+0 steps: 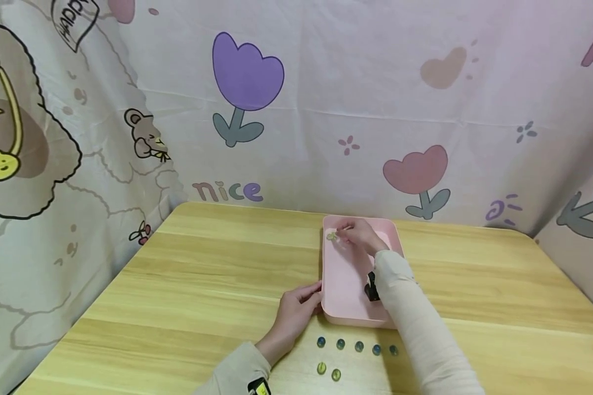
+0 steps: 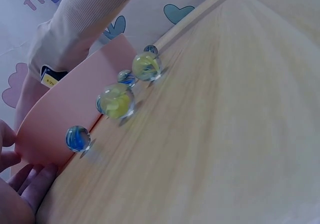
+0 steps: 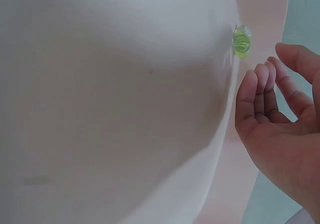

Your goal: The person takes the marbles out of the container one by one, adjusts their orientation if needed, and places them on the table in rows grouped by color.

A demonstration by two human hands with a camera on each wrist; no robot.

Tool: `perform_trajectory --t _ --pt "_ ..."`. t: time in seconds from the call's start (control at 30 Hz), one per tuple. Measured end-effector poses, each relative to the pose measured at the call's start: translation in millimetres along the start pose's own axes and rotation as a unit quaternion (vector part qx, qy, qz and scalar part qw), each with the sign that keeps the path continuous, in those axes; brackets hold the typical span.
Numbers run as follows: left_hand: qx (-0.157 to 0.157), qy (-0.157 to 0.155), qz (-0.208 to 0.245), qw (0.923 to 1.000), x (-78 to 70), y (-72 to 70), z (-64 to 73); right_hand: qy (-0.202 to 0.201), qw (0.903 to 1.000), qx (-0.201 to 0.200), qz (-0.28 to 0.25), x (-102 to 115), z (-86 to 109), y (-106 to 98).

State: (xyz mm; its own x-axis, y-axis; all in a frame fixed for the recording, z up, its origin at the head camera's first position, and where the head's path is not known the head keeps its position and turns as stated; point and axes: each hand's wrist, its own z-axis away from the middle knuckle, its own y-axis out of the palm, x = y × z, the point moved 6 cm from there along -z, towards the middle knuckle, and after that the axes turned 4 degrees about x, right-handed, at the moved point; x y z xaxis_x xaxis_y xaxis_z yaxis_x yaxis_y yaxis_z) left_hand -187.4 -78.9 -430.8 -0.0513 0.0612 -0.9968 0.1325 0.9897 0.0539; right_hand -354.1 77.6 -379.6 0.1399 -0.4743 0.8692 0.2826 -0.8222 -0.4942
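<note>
My right hand [image 1: 361, 235] is over the far left corner of a pink tray [image 1: 346, 280]. Its fingers are loosely bent, with nothing visible between them in the right wrist view. Beside the fingertips, green glass marbles [image 3: 241, 42] sit close together against the tray's wall; their exact number is unclear. At the near left corner, fingers of my left hand [image 1: 294, 315] touch the outside of the tray wall. In front of the tray, several blue marbles [image 1: 359, 346] form a row, with two yellow-green marbles [image 1: 322, 368] nearer to me.
The tray stands on a wooden table [image 1: 202, 274] whose far edge meets a printed cloth backdrop [image 1: 316, 82]. My right forearm [image 1: 425, 323] crosses the tray's near right side and hides part of it. A black wrist device [image 1: 372, 288] hangs over the tray.
</note>
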Motion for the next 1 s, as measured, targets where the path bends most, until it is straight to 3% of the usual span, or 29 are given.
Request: perform_trajectory --t 0.27,0.47,0.67,1.0 --pt "0.005 -0.002 0.002 1.0000 0.5 3.0 1.0 0.059 0.9977 -0.026 -0.023 -18 -2.0 2" --pt "0.004 -0.003 -0.002 1.0000 -0.5 3.5 1.4 0.077 0.9957 -0.031 0.040 -17 -0.9 2" --pt "-0.005 -0.010 -0.008 0.9999 -1.3 2.6 1.4 0.075 0.9940 -0.034 0.072 -13 -0.9 3" --pt "-0.009 -0.015 -0.013 0.9998 -1.0 -1.3 0.2 0.060 0.9981 -0.007 0.015 -18 -5.4 5"
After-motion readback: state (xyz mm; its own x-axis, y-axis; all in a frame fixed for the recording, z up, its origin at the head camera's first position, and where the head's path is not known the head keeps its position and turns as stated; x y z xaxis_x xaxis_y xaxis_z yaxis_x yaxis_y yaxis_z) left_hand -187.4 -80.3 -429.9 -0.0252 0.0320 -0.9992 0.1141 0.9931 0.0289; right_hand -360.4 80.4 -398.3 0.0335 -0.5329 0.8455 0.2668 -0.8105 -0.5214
